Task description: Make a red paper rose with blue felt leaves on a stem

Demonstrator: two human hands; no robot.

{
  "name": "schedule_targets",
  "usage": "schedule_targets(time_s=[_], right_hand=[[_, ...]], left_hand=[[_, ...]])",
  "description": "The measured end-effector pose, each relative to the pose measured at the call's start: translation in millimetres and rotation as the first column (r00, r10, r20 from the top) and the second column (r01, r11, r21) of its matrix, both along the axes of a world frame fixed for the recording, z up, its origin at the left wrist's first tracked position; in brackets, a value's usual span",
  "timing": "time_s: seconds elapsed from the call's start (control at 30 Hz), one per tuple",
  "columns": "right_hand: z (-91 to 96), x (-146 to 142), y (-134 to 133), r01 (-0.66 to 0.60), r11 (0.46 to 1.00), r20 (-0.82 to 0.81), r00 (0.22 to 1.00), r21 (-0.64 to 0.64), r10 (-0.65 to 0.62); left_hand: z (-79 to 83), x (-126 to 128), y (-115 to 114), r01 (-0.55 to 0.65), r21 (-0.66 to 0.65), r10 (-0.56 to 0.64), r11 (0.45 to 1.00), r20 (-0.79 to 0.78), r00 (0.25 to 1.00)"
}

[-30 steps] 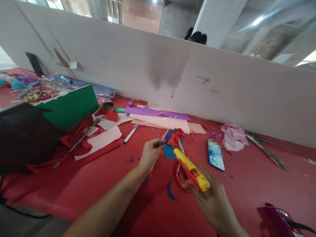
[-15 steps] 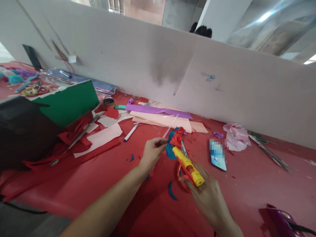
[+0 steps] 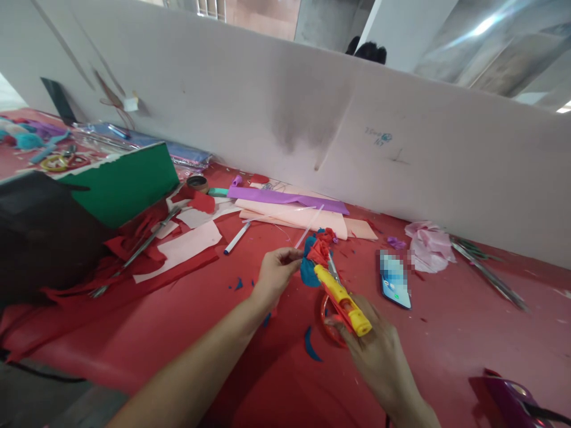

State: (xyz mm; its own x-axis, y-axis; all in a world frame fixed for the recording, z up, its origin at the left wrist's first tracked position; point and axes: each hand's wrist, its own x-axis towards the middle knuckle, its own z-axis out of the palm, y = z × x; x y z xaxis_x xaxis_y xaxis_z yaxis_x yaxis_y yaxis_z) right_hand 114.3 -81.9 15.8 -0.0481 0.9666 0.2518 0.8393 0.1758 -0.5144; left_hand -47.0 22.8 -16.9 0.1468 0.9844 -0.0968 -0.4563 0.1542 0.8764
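Observation:
My left hand (image 3: 277,272) pinches the edge of a blue and red crepe-paper flower (image 3: 318,252), thumb and forefinger closed on a blue petal. My right hand (image 3: 375,342) is wrapped round a yellow glue gun (image 3: 341,300) with a red trigger. The gun's tip sits against or just above the lower blue petal (image 3: 308,274); I cannot tell which. Beneath the gun lie red-handled scissors (image 3: 325,318), partly hidden, their blades pointing toward the flower. A thin clear stick (image 3: 310,227) slants up behind the flower.
A phone (image 3: 395,279) and a crumpled pink sheet (image 3: 428,246) lie to the right. Purple and peach paper strips (image 3: 285,197) stretch along the back below the white partition (image 3: 223,101). Red scraps, long scissors (image 3: 147,244) and a green board (image 3: 129,184) occupy the left. A purple device (image 3: 513,398) stands front right.
The view has shifted very slightly. Both hands, the glue gun and the flower keep almost the same positions.

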Motion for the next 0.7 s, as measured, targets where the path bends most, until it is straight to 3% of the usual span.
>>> schedule_targets(time_s=[0.4, 0.6, 0.7], right_hand=[[3.7, -2, -2, 0.021, 1.000, -0.127, 0.992, -0.001, -0.021], [0.7, -1, -7, 0.020, 1.000, -0.235, 0.972, 0.021, -0.014], [-1.9, 1, -12, -0.007, 0.997, -0.324, 0.945, 0.077, 0.031]], left_hand=[[-4.0, -2, 4, 0.093, -0.140, -0.063, 0.986, 0.205, 0.977], [-5.8, -4, 6, 0.253, -0.308, -0.131, 0.917, 0.367, 0.921], [-7.7, -5, 7, 0.276, -0.321, -0.144, 0.906, 0.380, 0.914]])
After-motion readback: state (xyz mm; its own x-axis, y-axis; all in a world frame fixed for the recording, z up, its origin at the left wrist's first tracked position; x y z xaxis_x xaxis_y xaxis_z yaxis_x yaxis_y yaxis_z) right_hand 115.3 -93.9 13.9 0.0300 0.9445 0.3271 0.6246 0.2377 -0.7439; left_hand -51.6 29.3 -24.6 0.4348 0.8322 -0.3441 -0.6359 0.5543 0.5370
